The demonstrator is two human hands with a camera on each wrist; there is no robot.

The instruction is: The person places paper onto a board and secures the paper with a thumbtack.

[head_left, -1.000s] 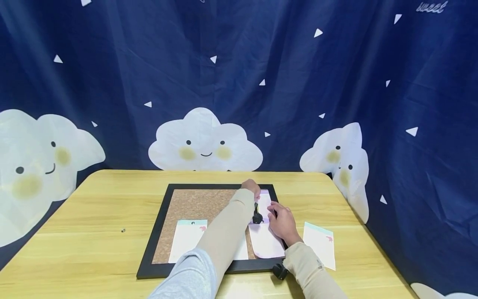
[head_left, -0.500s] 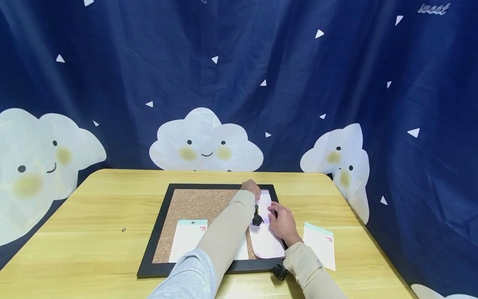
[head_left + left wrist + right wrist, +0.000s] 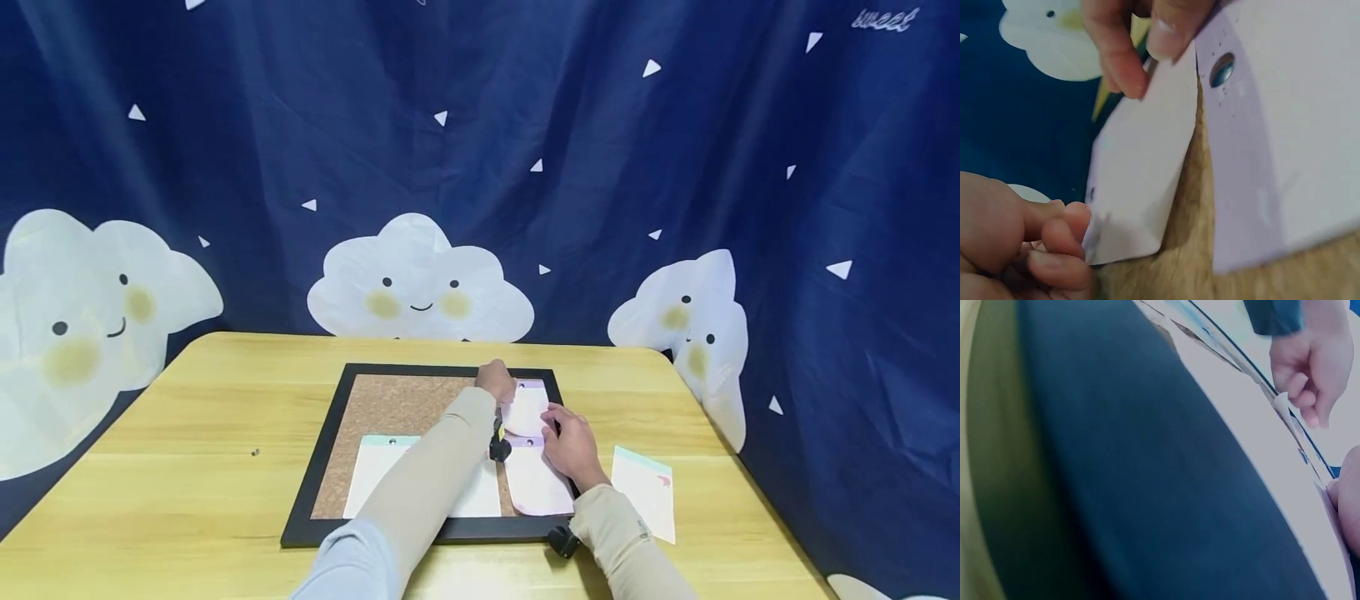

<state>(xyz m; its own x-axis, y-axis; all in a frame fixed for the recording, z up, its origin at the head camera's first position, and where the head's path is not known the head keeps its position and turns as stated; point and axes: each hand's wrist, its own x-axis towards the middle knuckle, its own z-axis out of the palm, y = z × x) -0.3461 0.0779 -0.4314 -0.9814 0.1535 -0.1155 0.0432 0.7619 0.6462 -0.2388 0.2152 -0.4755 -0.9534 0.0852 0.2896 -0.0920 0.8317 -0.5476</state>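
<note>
My left hand (image 3: 496,381) is at the top left corner of the upper purple-edged note sheet (image 3: 527,414), fingers curled and tips pinching the corner. A pin (image 3: 522,386) shows in its purple strip. In the left wrist view this sheet's near edge stands off the cork. My right hand (image 3: 573,446) reaches over the frame's right side; in the left wrist view its thumb and finger (image 3: 1166,37) touch the upper sheet apart from each other. Below lies a second purple-edged sheet (image 3: 542,487), with a round-headed pin (image 3: 1222,72) through its strip.
The black-framed corkboard (image 3: 382,400) lies on the wooden table (image 3: 172,467). Sheets with green strips (image 3: 375,467) are partly under my left forearm. A loose green-edged sheet (image 3: 645,496) lies right of the board. A tiny metallic piece (image 3: 255,452) sits to its left.
My left hand has shifted left, uncovering the pin and more of the upper sheet. The right hand stays almost in place. The head view has shifted slightly.
</note>
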